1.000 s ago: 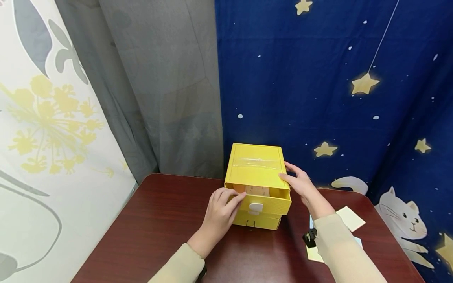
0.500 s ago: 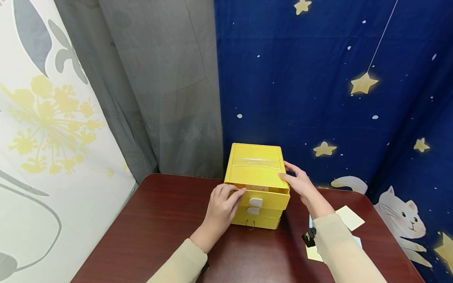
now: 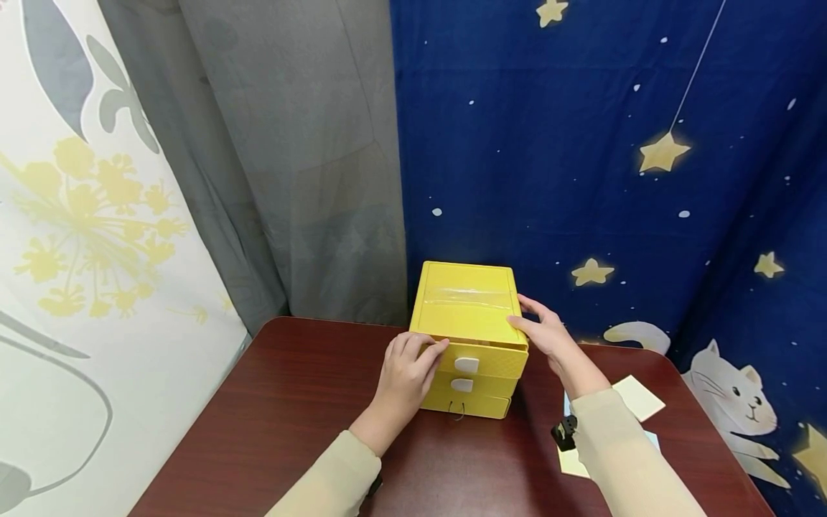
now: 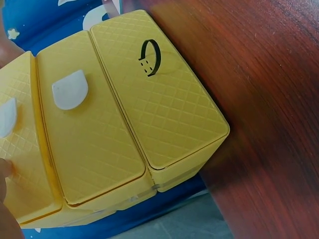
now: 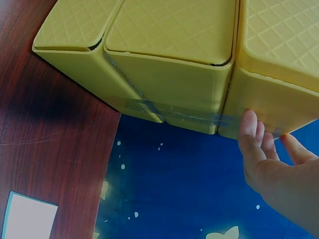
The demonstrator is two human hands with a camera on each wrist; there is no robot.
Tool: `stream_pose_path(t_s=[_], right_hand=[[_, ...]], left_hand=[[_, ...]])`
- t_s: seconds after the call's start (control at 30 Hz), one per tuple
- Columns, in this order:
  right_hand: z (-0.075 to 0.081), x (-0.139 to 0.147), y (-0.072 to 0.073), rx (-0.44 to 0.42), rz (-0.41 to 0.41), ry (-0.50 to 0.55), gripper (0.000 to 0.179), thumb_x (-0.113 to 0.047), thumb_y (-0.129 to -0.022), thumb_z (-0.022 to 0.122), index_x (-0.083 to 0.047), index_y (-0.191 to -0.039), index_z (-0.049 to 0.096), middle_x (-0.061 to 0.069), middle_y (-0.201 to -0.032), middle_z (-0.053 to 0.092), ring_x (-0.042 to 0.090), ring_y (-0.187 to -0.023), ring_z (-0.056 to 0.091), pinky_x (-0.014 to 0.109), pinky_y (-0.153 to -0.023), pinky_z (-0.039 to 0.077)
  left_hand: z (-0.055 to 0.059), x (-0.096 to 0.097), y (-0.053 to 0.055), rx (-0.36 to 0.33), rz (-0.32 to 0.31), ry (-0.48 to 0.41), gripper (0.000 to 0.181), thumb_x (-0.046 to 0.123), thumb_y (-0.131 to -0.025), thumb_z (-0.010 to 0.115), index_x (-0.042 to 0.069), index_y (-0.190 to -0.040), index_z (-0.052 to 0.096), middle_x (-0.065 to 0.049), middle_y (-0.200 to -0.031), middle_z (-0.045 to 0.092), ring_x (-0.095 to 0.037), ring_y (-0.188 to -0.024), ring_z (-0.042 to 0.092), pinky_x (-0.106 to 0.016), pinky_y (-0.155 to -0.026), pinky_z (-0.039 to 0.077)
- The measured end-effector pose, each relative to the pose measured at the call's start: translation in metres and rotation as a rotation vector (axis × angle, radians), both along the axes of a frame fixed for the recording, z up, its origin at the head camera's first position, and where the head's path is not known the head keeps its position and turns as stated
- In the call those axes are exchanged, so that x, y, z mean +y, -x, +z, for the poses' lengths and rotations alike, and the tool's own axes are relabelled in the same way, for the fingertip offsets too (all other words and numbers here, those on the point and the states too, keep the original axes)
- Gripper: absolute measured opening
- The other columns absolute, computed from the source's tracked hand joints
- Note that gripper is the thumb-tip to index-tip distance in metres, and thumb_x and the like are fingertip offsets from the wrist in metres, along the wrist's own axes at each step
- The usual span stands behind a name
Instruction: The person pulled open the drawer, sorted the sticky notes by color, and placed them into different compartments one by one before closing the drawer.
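Note:
A yellow drawer unit (image 3: pixel 466 301) stands on the table, its tiers stacked. Its top drawer (image 3: pixel 481 359) juts out slightly, leaving a thin gap under the lid. My left hand (image 3: pixel 407 370) presses the left part of that drawer's front near its upper edge, and a fingertip touches the patterned face in the left wrist view. On the unit's right side lies my right hand (image 3: pixel 548 334), its thumb on the top edge and its extended fingers (image 5: pixel 247 124) against the side wall. White tabs (image 4: pixel 70 90) mark two drawers; the lowest has a black loop (image 4: pixel 151 58).
Cream and pale blue paper squares (image 3: pixel 639 397) lie on the dark red table (image 3: pixel 310 402) at right, partly beneath the right forearm. Behind the unit hang a grey curtain (image 3: pixel 323 179) and a blue star-patterned curtain (image 3: pixel 549 179). Clear tape crosses the unit's top.
The top drawer has slid inward with my left hand, from well out to nearly flush. The light-brown item inside has gone almost out of sight. My right hand has stayed in place.

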State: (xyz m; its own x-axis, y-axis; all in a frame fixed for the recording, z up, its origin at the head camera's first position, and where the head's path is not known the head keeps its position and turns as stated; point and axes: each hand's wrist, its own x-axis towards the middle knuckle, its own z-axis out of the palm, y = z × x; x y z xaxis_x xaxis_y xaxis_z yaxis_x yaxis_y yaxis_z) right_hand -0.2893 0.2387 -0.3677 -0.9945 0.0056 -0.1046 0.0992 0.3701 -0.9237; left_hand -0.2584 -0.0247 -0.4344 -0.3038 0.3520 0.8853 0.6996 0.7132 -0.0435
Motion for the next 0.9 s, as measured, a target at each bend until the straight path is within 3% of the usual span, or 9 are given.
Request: stream_pose_path(t_s=[0.17,0.4,0.57,0.9], right_hand=[[-0.0001,0.0000,-0.0001,-0.003,-0.003,0.000,0.068,-0.028,-0.093,0.059,-0.017,-0.151,0.026,0.015,-0.150,0.029,0.032,-0.138,0.025,0.051,-0.109,0.031],[-0.0007,-0.0004,0.0004,-0.010,-0.003,0.010,0.067,-0.028,-0.094,0.059,-0.017,-0.151,0.026,0.014,-0.149,0.030,0.028,-0.125,0.043,0.031,-0.090,0.048],[0.0007,-0.0002,0.0000,-0.004,-0.004,0.018,0.066,-0.027,-0.094,0.058,-0.016,-0.151,0.027,0.014,-0.149,0.031,0.028,-0.122,0.046,0.023,-0.081,0.050],[0.0002,0.0001,-0.0009,0.007,-0.001,0.022,0.066,-0.025,-0.094,0.058,-0.014,-0.151,0.027,0.015,-0.147,0.032,0.028,-0.122,0.044,0.021,-0.079,0.049]], left_hand=[[-0.0001,0.0006,0.0029,0.014,0.006,0.003,0.026,0.015,-0.083,0.073,0.017,-0.109,0.071,-0.002,-0.097,0.058,-0.021,-0.093,0.052,-0.035,-0.082,0.045],[0.0033,0.0018,0.0046,-0.002,0.022,0.001,0.022,0.016,-0.085,0.071,0.017,-0.106,0.071,-0.001,-0.097,0.058,-0.020,-0.094,0.052,-0.035,-0.083,0.044],[0.0056,0.0024,0.0046,-0.019,0.029,-0.002,0.020,0.016,-0.085,0.071,0.017,-0.105,0.071,-0.001,-0.097,0.057,-0.020,-0.094,0.052,-0.035,-0.082,0.044],[0.0065,0.0039,0.0056,-0.031,0.045,-0.004,0.020,0.018,-0.082,0.073,0.017,-0.101,0.068,-0.002,-0.096,0.055,-0.020,-0.093,0.051,-0.034,-0.080,0.043]])
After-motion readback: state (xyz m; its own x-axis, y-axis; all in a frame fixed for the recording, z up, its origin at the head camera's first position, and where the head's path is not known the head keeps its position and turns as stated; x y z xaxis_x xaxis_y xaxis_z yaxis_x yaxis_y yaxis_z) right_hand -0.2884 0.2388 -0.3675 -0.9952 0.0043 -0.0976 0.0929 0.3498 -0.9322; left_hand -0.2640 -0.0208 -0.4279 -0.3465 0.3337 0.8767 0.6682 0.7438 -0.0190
